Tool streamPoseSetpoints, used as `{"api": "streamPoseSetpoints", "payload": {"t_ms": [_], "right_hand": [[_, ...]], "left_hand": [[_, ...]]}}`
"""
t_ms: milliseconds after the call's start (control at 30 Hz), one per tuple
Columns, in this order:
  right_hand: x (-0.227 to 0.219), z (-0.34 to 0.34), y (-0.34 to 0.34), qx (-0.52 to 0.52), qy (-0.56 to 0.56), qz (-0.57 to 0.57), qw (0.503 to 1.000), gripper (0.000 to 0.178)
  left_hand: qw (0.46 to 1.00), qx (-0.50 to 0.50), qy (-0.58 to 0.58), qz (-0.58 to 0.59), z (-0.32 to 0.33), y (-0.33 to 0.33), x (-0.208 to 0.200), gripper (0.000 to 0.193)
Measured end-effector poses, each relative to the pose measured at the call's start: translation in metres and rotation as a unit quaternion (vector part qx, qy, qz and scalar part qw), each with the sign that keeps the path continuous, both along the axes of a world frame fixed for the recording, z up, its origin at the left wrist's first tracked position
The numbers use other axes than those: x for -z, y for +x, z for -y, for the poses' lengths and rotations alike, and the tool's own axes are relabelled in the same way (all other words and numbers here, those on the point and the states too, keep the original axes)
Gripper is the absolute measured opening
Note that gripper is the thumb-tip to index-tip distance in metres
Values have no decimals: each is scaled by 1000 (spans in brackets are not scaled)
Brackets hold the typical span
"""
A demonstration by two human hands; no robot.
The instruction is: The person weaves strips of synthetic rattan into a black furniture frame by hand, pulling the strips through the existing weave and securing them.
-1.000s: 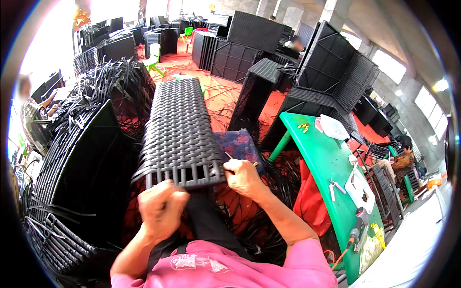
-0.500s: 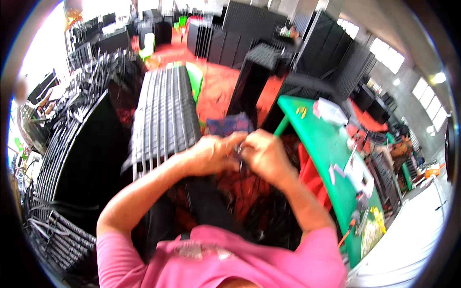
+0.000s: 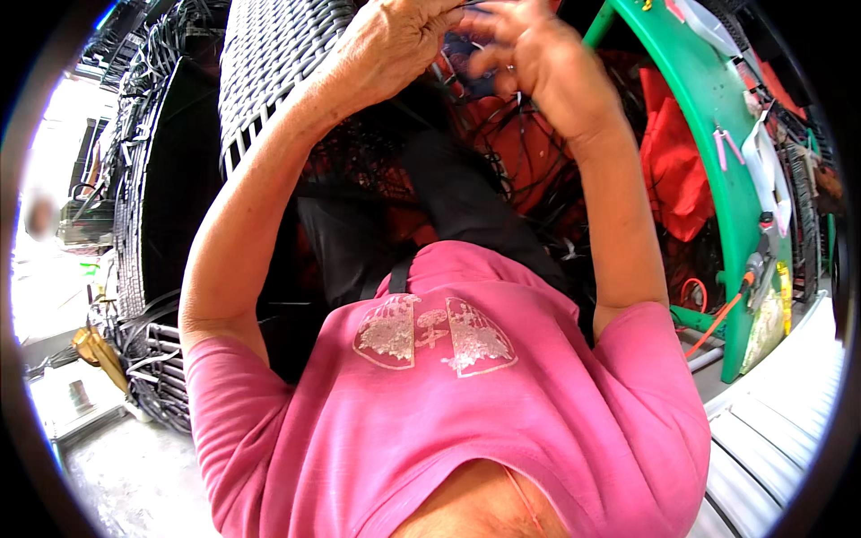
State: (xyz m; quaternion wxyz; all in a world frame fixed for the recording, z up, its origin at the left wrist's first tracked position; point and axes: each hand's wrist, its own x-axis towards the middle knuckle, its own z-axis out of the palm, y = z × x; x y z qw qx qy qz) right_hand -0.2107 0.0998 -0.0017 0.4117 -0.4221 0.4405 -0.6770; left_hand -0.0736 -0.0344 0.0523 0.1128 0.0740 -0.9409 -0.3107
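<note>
At the top edge of the view, my left hand [image 3: 399, 49] has its fingers bent together, partly cut off by the frame. Whatever it pinches cannot be made out. Close beside it is my right hand [image 3: 552, 72], smeared by motion. Its lower fingers look apart, while the upper fingertips reach toward the left hand. Left of my hands stands a dark grey woven wicker piece [image 3: 273, 67] with an open row of strands along its lower edge. My left forearm passes in front of it. Loose black strips [image 3: 516, 125] lie below my hands.
To the right, a green table [image 3: 695, 67] carries a pink-handled tool [image 3: 728, 148] and a tool with an orange cord [image 3: 753, 269]. Red cloth [image 3: 677, 170] hangs by it. A large black panel [image 3: 175, 179] and bundled black strands [image 3: 161, 377] stand on the left.
The view has tipped downward, so my hands now sit at the top edge. My right hand has moved slightly apart from the left, its fingers spread more.
</note>
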Motion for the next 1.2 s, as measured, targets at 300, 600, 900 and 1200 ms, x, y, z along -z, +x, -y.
{"api": "streamPoseSetpoints", "payload": {"t_ms": [300, 600, 900, 1200], "right_hand": [[26, -93, -181, 8, -285, 452, 845, 41], [31, -61, -12, 307, 95, -486, 813, 23], [57, -70, 18, 300, 98, -436, 843, 21], [72, -112, -37, 155, 108, 159, 969, 70]], "left_hand": [[996, -68, -64, 10, -19, -3, 1, 12], [992, 102, 14, -67, -61, -74, 50, 68], [906, 138, 393, 72, -65, -92, 63, 39], [905, 131, 396, -80, -118, -62, 67, 18]]}}
